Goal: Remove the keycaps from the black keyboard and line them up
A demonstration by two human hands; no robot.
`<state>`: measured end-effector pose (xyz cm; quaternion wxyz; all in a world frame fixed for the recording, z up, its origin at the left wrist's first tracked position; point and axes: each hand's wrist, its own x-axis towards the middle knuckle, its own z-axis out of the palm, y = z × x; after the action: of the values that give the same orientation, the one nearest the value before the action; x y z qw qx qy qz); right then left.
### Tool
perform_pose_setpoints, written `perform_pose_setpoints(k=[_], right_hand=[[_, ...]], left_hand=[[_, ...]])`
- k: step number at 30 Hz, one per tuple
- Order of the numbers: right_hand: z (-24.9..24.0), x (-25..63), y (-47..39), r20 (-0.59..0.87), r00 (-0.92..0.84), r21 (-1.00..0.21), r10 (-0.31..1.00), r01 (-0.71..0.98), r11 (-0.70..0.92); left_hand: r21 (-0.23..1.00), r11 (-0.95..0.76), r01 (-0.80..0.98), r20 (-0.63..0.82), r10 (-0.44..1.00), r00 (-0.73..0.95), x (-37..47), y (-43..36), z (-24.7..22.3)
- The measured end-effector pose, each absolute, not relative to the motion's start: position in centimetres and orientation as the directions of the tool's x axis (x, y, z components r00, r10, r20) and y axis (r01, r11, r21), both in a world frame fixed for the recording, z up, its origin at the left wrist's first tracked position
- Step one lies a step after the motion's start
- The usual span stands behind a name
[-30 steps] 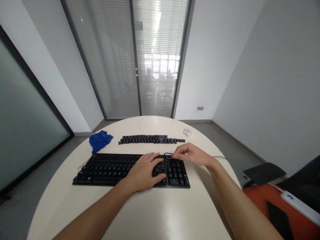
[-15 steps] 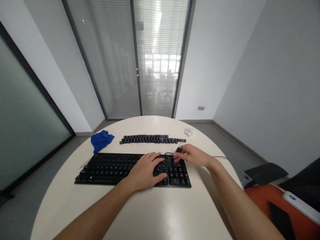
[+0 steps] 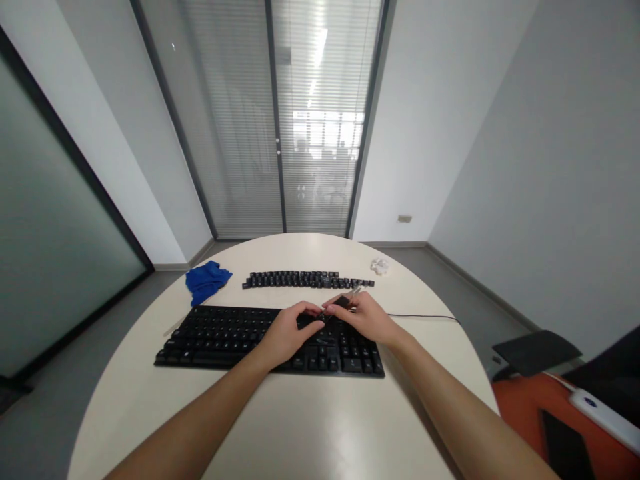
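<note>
- Nearest, a round, cream-coloured counter [image 3: 300, 413] with a smooth top carries the keyboard; at its right stands an orange chair seat [image 3: 520, 407] bearing a long white plastic strip [image 3: 605, 413] and a flat black rectangular object [image 3: 565, 443].
- A long black plastic keyboard [image 3: 225, 337] lies flat across the counter, its number pad at the right end, both hands over its right half.
- The left hand [image 3: 293, 331] is at the keyboard's upper edge, fingers curled with the thumb near the fingertips; whether they grip anything cannot be told.
- The right hand [image 3: 367, 317] has its fingers closed on a small black-handled tool with thin metal prongs [image 3: 342, 302], held close to the left fingertips.
- A thin black cable [image 3: 425, 316] runs rightward over the counter from near the right hand.
- Beyond the keyboard's left part lies a crumpled blue cloth [image 3: 206, 281].
- Loose black keycaps [image 3: 295, 279] sit in uneven rows behind the keyboard.
- A crumpled white wad [image 3: 380, 267] lies farther right.
- Farthest stands a glass partition [image 3: 320, 180] with blinds.
</note>
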<state>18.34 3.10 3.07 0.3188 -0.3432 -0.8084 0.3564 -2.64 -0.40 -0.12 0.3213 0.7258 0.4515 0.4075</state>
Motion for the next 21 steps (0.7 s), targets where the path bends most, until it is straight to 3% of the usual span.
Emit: perform_pose_setpoints(k=[11,21], right_hand=[[1.9,18.7,3.6,0.189,-0.594,-0.873,0.782,0.263,0.411],[1.3,18.0,3.6,0.119,-0.584,-0.936,0.803,0.203,0.287]], left_hand=[[0.898,-0.348,0.270,0.297,0.931,0.210,-2.8,-0.1,-0.1],[0.863,-0.392,0.318,0.343,0.918,0.201,-3.0,-0.1,-0.2]])
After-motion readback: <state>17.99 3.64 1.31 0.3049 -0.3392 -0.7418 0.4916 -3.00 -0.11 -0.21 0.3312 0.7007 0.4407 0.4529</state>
